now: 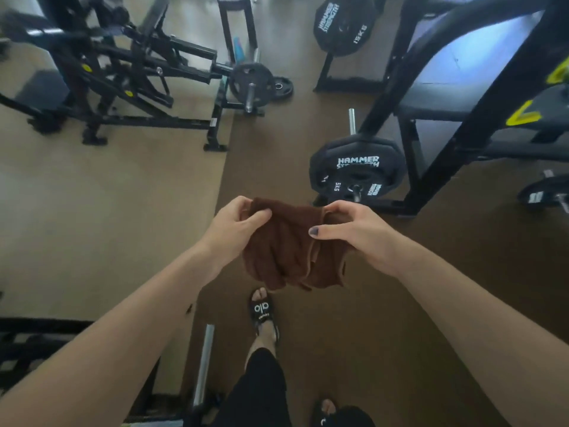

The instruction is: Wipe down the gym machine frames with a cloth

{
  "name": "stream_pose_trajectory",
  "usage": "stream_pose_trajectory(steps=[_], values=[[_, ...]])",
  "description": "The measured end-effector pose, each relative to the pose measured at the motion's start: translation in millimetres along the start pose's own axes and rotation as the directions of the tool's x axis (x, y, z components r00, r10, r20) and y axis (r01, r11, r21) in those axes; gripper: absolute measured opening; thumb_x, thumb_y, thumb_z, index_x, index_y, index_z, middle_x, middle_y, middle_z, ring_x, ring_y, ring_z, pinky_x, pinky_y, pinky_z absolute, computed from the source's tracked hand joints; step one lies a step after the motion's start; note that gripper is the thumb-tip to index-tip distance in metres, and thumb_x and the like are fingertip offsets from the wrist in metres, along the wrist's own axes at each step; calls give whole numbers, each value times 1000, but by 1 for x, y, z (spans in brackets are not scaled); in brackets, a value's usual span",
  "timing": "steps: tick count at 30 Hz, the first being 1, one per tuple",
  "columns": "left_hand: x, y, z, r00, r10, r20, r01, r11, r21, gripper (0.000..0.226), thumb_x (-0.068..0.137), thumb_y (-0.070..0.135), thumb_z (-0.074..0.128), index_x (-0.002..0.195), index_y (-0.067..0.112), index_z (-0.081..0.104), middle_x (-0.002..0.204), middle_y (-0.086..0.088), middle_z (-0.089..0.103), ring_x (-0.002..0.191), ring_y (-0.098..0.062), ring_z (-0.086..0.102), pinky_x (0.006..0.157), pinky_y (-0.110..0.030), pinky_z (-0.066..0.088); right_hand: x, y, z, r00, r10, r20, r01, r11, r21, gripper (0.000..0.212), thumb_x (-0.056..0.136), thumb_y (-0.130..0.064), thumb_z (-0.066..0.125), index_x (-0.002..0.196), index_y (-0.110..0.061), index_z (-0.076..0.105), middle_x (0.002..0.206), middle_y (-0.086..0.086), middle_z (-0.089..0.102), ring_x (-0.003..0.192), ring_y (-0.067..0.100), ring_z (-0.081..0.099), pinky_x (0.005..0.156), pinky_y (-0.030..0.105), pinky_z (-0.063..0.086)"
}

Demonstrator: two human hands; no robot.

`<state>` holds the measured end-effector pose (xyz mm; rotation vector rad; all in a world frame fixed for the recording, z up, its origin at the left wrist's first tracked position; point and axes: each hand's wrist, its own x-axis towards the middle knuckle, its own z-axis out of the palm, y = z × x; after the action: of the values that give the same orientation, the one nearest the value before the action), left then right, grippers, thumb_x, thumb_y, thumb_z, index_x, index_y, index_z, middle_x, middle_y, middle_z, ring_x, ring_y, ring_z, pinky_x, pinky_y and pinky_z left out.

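Head view: both hands pinch a brown cloth [289, 248] by its top edge, left hand [237, 229] and right hand [354, 232] closed on it; the black machine frame [480, 118] stands beyond the cloth, nearer the right hand.

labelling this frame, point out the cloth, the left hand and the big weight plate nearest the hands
cloth [289, 251], head view, middle of the brown folds
left hand [237, 229], head view, back of the hand
weight plate [357, 171], head view, its lettered face

There are 2 hands [237, 224] [358, 231], 1 brown cloth [286, 251], 2 black sandals [262, 312] [326, 411] and 2 big black machine frames [117, 75] [480, 97].
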<state>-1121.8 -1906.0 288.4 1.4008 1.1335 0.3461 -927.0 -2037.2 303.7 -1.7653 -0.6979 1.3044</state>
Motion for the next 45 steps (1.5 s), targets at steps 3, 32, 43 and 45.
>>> stream_pose_trajectory(steps=[3, 32, 43, 45], values=[[80, 19, -26, 996, -87, -4, 87, 994, -71, 32, 97, 29, 68, 115, 3, 63, 112, -19, 73, 103, -30, 71, 92, -44, 55, 86, -33, 1, 1000, 11, 8, -12, 999, 40, 37, 78, -13, 86, 112, -14, 71, 107, 8, 77, 105, 27, 73, 101, 45, 56], [784, 356, -110, 953, -272, 131, 287, 952, -105, 42, 96, 5, 63, 128, 31, 54, 117, 0, 68, 106, -19, 67, 90, -34, 56, 768, -374, -190, 941, 220, 257, -321, 823, 470, 33, 90, 4, 67, 123, 5, 64, 117, 18, 74, 108, 31, 73, 98, 43, 54], [1084, 467, -110, 934, -310, 178, 341, 923, -179, 40, 96, 7, 62, 131, 25, 54, 122, -9, 67, 109, -25, 68, 93, -37, 56, 1038, -463, -278, 949, 231, 216, -315, 744, 589, 67, 72, 8, 81, 132, -1, 53, 126, 22, 70, 116, 40, 68, 107, 58, 49], [1129, 491, -107, 935, -315, 163, 342, 924, -172, 40, 96, 6, 62, 131, 24, 53, 122, -8, 67, 108, -24, 68, 93, -36, 56, 1078, -487, -298, 949, 264, 170, -313, 747, 587, 71, 66, 5, 85, 129, -1, 54, 125, 23, 70, 114, 41, 69, 103, 60, 50]])
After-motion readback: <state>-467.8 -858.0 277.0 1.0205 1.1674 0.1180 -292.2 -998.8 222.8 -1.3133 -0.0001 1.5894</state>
